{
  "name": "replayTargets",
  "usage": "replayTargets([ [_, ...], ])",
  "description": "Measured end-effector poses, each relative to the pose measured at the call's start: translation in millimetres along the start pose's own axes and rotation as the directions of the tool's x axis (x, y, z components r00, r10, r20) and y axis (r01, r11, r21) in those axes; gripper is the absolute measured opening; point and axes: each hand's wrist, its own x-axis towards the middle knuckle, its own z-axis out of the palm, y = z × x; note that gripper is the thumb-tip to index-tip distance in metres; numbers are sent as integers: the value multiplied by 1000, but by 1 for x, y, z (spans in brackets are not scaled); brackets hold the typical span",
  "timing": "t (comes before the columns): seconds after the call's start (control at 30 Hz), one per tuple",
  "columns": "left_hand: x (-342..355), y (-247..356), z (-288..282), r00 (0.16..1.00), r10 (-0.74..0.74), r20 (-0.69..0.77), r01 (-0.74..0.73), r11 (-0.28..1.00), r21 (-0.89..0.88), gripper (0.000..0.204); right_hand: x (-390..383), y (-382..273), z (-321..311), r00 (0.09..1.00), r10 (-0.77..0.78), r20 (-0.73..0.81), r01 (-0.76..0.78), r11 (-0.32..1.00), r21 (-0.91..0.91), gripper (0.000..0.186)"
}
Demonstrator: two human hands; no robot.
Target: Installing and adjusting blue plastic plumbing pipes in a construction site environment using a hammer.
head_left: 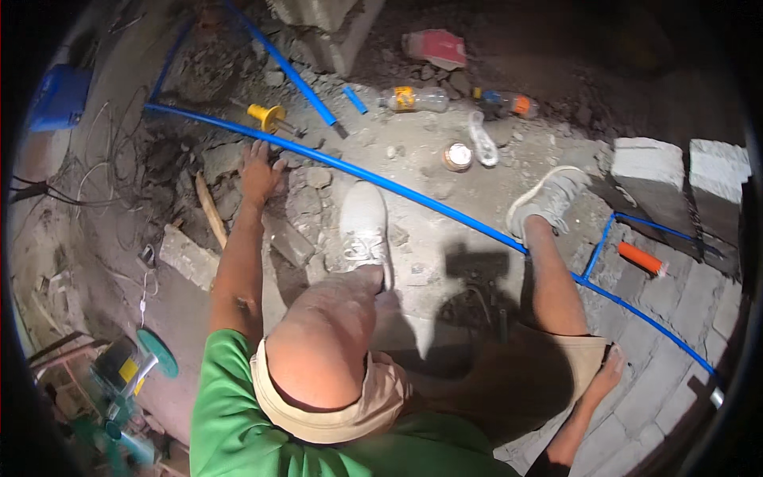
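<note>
While the long blue pipe point(397, 191) lies across the ground point(429, 262) in front of the person, its long axis slants from the upper left down to the lower right. Its upper-left end meets another blue length at a corner, and that one points away from the person. The long pipe crosses ahead of the left shoe point(364, 222), passes behind the right leg point(552, 286) and comes out again over the grey blocks point(675, 294). There a tee fitting point(584, 279) sends a branch away from the person, which then turns to the right. Beyond the tee the run bends more steeply downward to a pale fitting point(717, 397) at the far right.

The left hand point(258, 173) is open, its fingers spread and pointing at the long pipe, with the fingertips just short of it or on it; contact cannot be told. Rubble lies around that hand, and a yellow tool point(269, 117) sits just across the pipe from it. The right hand point(608, 375) is beside the hem of the shorts, well apart from the pipe; whether it is closed or grips anything cannot be told.

A loose blue pipe point(290, 70) slants the same way but more steeply, its dark end pointing toward the long one. Near that end, a short blue piece point(355, 100) lies at a similar slant. On the grey blocks, an orange tube point(640, 259) points down to the right.
</note>
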Motion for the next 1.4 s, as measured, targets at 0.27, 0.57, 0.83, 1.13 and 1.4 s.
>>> replayTargets([
  [0.27,29,7,-18,991,-47,129,55,997,-52,60,3,6,5,990,135,-26,-130,980,148,41],
  [0.57,35,6,-21,987,-81,142,95,991,-96,43,6,12,0,968,245,49,-250,952,178,41],
  [0.83,-34,-1,-58,985,39,170,-6,982,-190,41,0,-5,10,975,215,55,-221,923,316,38],
  [1.13,-96,-30,-131,622,-203,756,59,975,213,47,5,-9,6,950,242,199,-299,891,342,33],
  [1.4,60,-153,-65,863,-404,304,362,914,184,75,-1,-7,17,966,217,139,-248,927,281,29],
])
